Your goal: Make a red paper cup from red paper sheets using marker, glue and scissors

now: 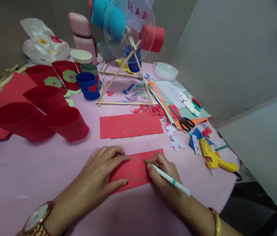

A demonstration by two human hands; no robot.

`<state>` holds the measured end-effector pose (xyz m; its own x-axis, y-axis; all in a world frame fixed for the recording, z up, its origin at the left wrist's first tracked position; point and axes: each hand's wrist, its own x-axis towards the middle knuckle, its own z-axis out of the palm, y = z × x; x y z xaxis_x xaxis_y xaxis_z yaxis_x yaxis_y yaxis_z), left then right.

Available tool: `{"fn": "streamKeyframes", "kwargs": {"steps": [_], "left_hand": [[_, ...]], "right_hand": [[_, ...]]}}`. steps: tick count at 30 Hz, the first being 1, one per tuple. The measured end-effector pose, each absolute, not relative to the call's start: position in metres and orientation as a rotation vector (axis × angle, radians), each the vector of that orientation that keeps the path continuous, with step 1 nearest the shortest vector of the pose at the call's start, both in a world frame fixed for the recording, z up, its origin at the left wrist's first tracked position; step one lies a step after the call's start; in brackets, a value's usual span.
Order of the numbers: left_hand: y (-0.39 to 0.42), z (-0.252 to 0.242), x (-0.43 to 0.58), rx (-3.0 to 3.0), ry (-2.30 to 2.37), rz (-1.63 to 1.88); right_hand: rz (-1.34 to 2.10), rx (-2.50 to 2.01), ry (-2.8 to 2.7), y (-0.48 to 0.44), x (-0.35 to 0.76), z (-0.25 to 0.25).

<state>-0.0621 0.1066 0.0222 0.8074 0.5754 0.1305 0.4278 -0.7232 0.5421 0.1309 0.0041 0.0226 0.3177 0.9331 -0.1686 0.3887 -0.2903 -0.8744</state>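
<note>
A red paper rectangle [136, 167] lies in front of me, with a faint flower-like outline drawn on it. My left hand [106, 170] rests over its left end, fingers spread and pressing the paper flat. In my right hand [161, 170] is a white marker [173, 181] with a green tip and a teal band; the tip is at the paper's upper right part. Just beyond lie more red paper strips [133, 126], partly overlapping. White flower cutouts [176, 142] lie to the right of them.
Several red paper cups [67, 123] stand at left, near a blue cup [88, 87]. A stick frame [121, 72] with a clear disc and coloured cups rises at the back. Black-handled scissors [186, 123], markers [189, 104] and a yellow glue gun [213, 155] lie at right.
</note>
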Motion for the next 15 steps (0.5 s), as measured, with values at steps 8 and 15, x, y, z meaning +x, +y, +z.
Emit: {"fn": "streamKeyframes", "kwargs": {"steps": [8,15], "left_hand": [[0.1068,0.0195,-0.0631,2.494,0.74,0.395],[0.1066,0.0199,-0.0625,2.491,0.732,0.407]], "right_hand": [[0.928,-1.784,-1.217,0.0065,0.1316,0.021],[0.926,-1.806,-1.25,0.0111,0.1274,0.0258]]}}
